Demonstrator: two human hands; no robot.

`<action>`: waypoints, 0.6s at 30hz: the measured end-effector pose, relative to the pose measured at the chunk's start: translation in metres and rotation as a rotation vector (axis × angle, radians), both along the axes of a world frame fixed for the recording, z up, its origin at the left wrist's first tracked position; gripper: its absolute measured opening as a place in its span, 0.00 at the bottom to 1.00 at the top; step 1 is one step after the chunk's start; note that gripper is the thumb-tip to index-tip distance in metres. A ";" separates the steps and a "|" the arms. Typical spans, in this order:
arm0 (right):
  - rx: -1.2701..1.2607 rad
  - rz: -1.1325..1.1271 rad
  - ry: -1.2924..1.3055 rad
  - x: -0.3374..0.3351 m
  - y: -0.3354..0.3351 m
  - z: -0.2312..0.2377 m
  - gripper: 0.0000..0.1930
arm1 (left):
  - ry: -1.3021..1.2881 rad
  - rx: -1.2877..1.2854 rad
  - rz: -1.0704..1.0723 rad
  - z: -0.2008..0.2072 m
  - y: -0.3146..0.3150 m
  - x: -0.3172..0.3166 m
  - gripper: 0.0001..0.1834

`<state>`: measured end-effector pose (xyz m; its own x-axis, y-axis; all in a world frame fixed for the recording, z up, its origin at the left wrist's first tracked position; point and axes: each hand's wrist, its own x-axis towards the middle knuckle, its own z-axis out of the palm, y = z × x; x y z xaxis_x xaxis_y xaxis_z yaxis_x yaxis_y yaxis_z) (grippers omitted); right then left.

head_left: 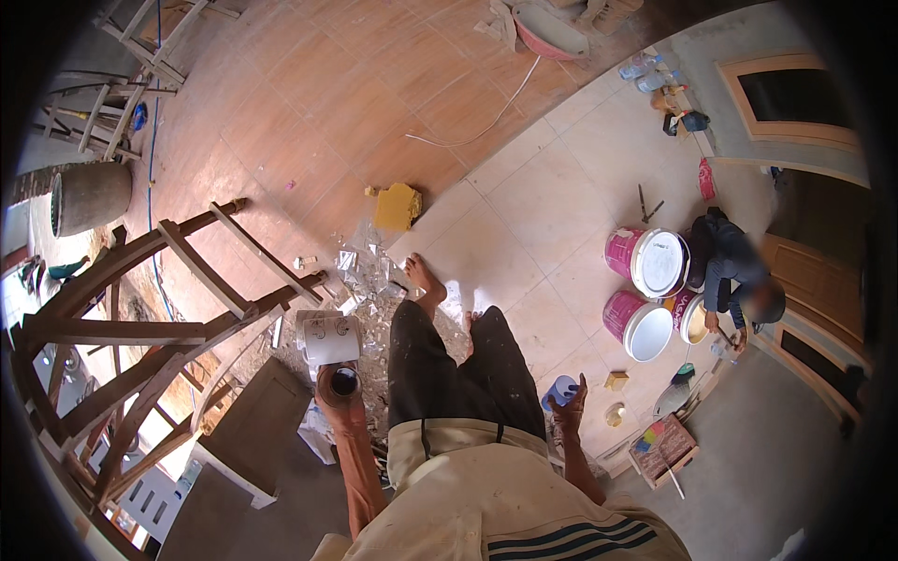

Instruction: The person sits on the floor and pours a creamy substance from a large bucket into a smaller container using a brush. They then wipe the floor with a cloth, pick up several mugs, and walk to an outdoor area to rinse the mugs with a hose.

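Observation:
At the lower left, my left hand (339, 404) is closed round a small round cup (345, 380) with a dark inside. Just beyond it is a white cylinder-shaped thing (329, 340) with dark marks; whether my hand touches that, I cannot tell. My right hand (569, 411), right of my legs, grips a pale blue plastic cup (560, 390), its fingers partly hidden. Broken pieces (360, 276) and scraps lie on the floor by my bare feet (426, 279).
A wooden ladder-like frame (178, 327) leans on the left. A yellow block (398, 207) lies ahead. To the right stand several paint buckets (645, 323), with a person (734, 271) crouching beside them. A wooden box (662, 451) sits at lower right; a basin (550, 33) is far off.

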<state>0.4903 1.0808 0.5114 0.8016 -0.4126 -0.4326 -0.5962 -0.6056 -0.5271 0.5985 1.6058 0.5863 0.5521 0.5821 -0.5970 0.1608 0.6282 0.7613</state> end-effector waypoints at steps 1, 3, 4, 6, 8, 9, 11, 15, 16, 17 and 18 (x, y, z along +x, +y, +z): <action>-0.003 0.006 -0.003 -0.001 0.011 0.005 0.63 | 0.081 0.232 -0.092 0.002 0.007 0.010 0.08; -0.020 -0.007 0.002 -0.004 0.029 0.008 0.63 | 0.035 0.176 -0.106 0.005 0.031 0.036 0.09; -0.045 -0.007 0.024 -0.012 0.031 0.006 0.63 | 0.011 0.138 -0.104 0.005 0.037 0.050 0.09; -0.068 -0.037 0.048 -0.024 0.043 0.003 0.62 | -0.002 0.304 -0.246 0.010 0.051 0.079 0.11; -0.072 -0.111 0.067 -0.025 0.057 0.003 0.62 | -0.059 0.040 -0.122 0.015 0.059 0.114 0.10; -0.067 -0.132 0.071 -0.020 0.063 0.004 0.62 | -0.004 0.218 -0.198 0.016 0.060 0.125 0.10; -0.052 -0.163 0.083 -0.009 0.074 0.005 0.62 | -0.102 0.012 -0.171 0.017 0.075 0.149 0.09; -0.042 -0.162 0.092 0.026 0.070 0.008 0.61 | 0.015 0.452 -0.426 0.006 0.088 0.179 0.08; -0.039 -0.157 0.088 0.038 0.065 0.007 0.61 | -0.011 0.368 -0.385 0.009 0.080 0.199 0.07; -0.030 -0.140 0.083 0.049 0.059 0.006 0.60 | -0.039 0.289 -0.336 0.014 0.072 0.218 0.06; -0.027 -0.125 0.081 0.061 0.053 0.007 0.60 | -0.077 0.150 -0.273 0.024 0.066 0.233 0.05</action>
